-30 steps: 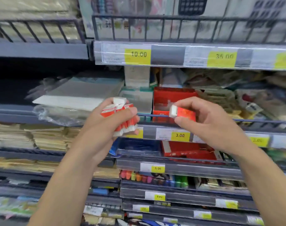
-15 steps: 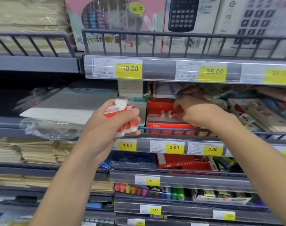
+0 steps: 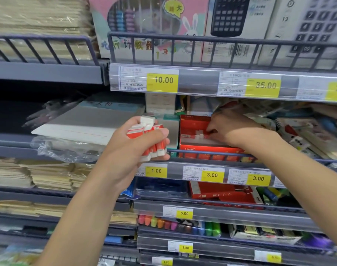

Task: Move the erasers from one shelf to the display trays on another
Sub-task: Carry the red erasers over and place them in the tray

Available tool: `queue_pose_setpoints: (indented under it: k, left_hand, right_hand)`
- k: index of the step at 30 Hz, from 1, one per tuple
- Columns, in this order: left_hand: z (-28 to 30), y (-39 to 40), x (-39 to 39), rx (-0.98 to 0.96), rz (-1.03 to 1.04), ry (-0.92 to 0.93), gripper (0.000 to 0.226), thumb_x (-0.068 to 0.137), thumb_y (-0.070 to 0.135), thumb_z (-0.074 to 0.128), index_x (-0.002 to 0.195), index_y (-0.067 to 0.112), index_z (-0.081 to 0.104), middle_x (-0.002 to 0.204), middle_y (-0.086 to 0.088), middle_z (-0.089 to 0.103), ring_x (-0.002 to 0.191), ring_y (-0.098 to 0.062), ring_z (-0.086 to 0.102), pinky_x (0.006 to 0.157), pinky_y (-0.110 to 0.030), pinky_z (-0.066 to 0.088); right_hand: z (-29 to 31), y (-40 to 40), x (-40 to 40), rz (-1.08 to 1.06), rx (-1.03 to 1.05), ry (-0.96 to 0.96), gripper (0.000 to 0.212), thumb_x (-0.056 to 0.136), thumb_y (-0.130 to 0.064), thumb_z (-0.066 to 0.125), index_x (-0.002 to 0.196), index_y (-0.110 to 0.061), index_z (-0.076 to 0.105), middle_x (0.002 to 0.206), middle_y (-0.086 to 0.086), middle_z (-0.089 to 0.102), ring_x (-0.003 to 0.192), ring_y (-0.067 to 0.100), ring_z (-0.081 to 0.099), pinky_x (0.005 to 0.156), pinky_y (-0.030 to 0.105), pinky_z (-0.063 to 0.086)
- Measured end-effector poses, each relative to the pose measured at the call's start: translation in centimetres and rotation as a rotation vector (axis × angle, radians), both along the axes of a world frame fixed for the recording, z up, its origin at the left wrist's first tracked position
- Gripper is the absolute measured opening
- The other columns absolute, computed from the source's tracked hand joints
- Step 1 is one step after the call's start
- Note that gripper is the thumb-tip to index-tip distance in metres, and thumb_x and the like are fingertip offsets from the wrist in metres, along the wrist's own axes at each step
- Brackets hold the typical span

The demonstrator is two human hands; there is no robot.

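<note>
Currently your left hand grips a bundle of erasers, red-and-white sleeved, fingers and thumb curled tight round them. One white eraser end sticks out above the grip; the lower white ends poke out below the fingers. Left of that grip, a flat white pad lies on the shelf over crumpled clear plastic wrap. Below the grip sits the yellow 1.00 price tag.

Just right of the bundle is a pale box, then the red display tray behind the shelf's rail. Your right hand reaches into that tray from the right, fingers bent down onto the white eraser ends inside. Fingertips touch or pinch one there; can't tell which, the contact is partly hidden by the hand itself.

Below the right hand's grip: two 3.00 tags. One shelf lower, another red box. Right of the right hand, a blurred heap of packaged stationery.
</note>
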State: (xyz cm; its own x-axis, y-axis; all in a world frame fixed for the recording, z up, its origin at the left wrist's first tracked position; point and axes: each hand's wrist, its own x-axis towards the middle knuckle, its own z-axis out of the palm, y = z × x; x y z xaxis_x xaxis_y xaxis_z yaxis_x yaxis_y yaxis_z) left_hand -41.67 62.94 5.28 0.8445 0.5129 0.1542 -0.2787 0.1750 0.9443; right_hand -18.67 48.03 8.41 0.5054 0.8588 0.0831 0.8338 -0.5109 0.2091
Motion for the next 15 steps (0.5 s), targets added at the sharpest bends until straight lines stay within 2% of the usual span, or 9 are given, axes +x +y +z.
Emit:
queue_pose_setpoints:
  k: [3,5,7,8,10,12,13,15]
  left_hand:
    - [0.0,-0.2,0.0,-0.014,-0.004,-0.002,0.029,0.072,0.019,0.091,0.097,0.018,0.076,0.09,-0.012,0.076,0.091,-0.031,0.076,0.067,-0.039,0.062]
    - [0.0,-0.5,-0.1,-0.03,-0.003,-0.002,0.035,0.069,0.022,0.093,0.098,0.016,0.076,0.092,-0.013,0.076,0.093,-0.031,0.077,0.068,-0.039,0.063]
    - [0.0,-0.7,0.0,-0.046,-0.007,0.002,0.034,0.07,0.021,0.093,0.099,0.015,0.076,0.095,-0.013,0.076,0.094,-0.03,0.077,0.068,-0.038,0.063]
    - [0.0,-0.8,0.0,-0.055,-0.009,0.004,0.034,0.071,0.02,0.092,0.1,0.014,0.076,0.096,-0.013,0.077,0.094,-0.029,0.077,0.068,-0.038,0.063]
    - [0.0,-1.1,0.0,-0.069,-0.008,0.01,0.036,0.072,0.022,0.091,0.102,0.012,0.075,0.097,-0.013,0.077,0.091,-0.026,0.077,0.066,-0.035,0.062]
    - [0.1,-1.3,0.0,-0.062,-0.006,0.017,0.045,0.068,0.027,0.092,0.106,0.012,0.075,0.097,-0.011,0.078,0.087,-0.023,0.077,0.064,-0.033,0.062]
    - [0.2,-1.4,-0.1,-0.055,-0.005,0.021,0.049,0.067,0.029,0.092,0.109,0.011,0.074,0.097,-0.011,0.078,0.086,-0.023,0.077,0.064,-0.032,0.062]
    - [0.3,-1.5,-0.1,-0.053,-0.006,0.026,0.052,0.07,0.03,0.09,0.114,0.01,0.073,0.102,-0.015,0.078,0.088,-0.025,0.078,0.066,-0.034,0.062]
  right_hand:
    - [0.1,-0.2,0.4,0.03,0.014,0.036,0.021,0.094,-0.032,0.065,0.106,-0.022,0.077,0.099,0.003,0.071,0.09,0.025,0.061,0.081,0.032,0.051]
    - [0.5,-0.4,0.1,0.007,0.037,0.08,0.025,0.096,-0.04,0.062,0.11,-0.025,0.077,0.097,-0.001,0.07,0.087,0.021,0.059,0.075,0.029,0.047]
    - [0.8,-0.8,-0.8,0.003,0.145,0.072,0.03,0.096,-0.05,0.059,0.11,-0.029,0.076,0.097,-0.005,0.07,0.088,0.019,0.06,0.074,0.028,0.044]
    - [0.9,-1.1,-1.7,0.024,0.274,0.107,0.029,0.094,-0.051,0.06,0.109,-0.032,0.075,0.098,-0.011,0.071,0.09,0.014,0.063,0.075,0.026,0.045]
    - [0.8,-1.7,-4.5,0.143,0.556,0.364,0.025,0.089,-0.052,0.064,0.108,-0.039,0.074,0.095,-0.024,0.072,0.087,-0.003,0.065,0.074,0.02,0.046]
    - [0.7,-1.9,-7.5,0.353,0.651,0.692,0.033,0.086,-0.046,0.07,0.118,-0.037,0.071,0.102,-0.017,0.071,0.086,0.005,0.067,0.074,0.024,0.053]
    - [0.5,-1.8,-8.6,0.425,0.65,0.781,0.04,0.085,-0.042,0.073,0.124,-0.034,0.068,0.109,-0.012,0.068,0.087,0.011,0.068,0.076,0.028,0.056]
    - [0.1,-1.2,-10.1,0.464,0.656,0.818,0.05,0.083,-0.039,0.078,0.131,-0.032,0.063,0.112,-0.011,0.061,0.089,0.013,0.067,0.079,0.03,0.057]
